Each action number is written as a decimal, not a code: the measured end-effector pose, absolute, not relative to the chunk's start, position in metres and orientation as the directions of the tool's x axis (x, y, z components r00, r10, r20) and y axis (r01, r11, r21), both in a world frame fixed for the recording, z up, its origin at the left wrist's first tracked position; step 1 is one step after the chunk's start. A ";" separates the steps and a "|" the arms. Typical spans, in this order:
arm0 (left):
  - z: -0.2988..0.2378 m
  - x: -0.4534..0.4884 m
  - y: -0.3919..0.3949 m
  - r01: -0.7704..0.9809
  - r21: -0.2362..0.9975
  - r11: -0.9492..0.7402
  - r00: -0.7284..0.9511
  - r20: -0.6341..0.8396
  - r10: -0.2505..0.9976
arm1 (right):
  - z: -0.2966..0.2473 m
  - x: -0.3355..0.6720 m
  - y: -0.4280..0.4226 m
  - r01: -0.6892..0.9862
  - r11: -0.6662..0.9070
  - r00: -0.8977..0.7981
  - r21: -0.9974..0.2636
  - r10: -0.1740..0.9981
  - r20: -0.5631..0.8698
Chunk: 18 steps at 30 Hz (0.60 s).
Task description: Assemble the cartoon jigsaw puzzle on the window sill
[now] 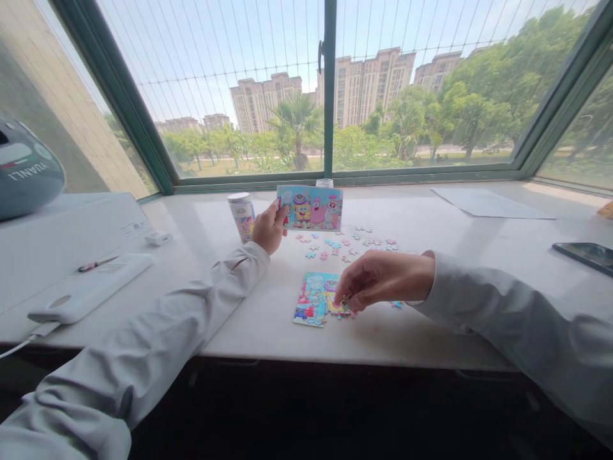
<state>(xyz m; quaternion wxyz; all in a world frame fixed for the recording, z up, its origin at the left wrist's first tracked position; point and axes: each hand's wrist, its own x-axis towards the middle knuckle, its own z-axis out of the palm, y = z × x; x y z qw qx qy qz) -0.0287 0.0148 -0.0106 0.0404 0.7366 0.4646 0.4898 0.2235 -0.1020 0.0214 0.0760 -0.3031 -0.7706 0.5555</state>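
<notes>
My left hand (271, 227) grips a picture card (313, 209) by its left edge and holds it upright above the table. Colourful cartoon figures are printed on it. My right hand (373, 281) pinches a small jigsaw piece (345, 301) between thumb and fingers. Just under that hand lies a partly joined jigsaw puzzle (311, 300), whose right part is hidden by my fingers. Loose jigsaw pieces (353, 251) lie scattered on the table beyond it, and a few more show behind my right wrist.
A printed canister (242, 216) stands left of the card. Paper sheets (483, 203) and a phone (587, 255) are on the right. To the left, a cabled white device (90, 291) lies near scissors (98, 264), and a helmet (29, 169) rests on a white box (67, 249).
</notes>
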 end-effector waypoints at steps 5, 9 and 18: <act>-0.010 -0.028 0.013 0.651 0.507 -0.565 0.086 0.690 0.719 | 0.020 0.222 -0.103 0.380 0.115 -0.779 -0.918 0.575 -0.250; -0.009 -0.028 0.012 0.656 0.504 -0.563 0.087 0.690 0.719 | 0.020 0.221 -0.104 0.383 0.076 -0.759 -0.921 0.593 -0.267; -0.009 -0.028 0.014 0.647 0.516 -0.561 0.087 0.682 0.726 | 0.024 0.221 -0.104 0.425 0.132 -0.743 -0.895 0.616 -0.262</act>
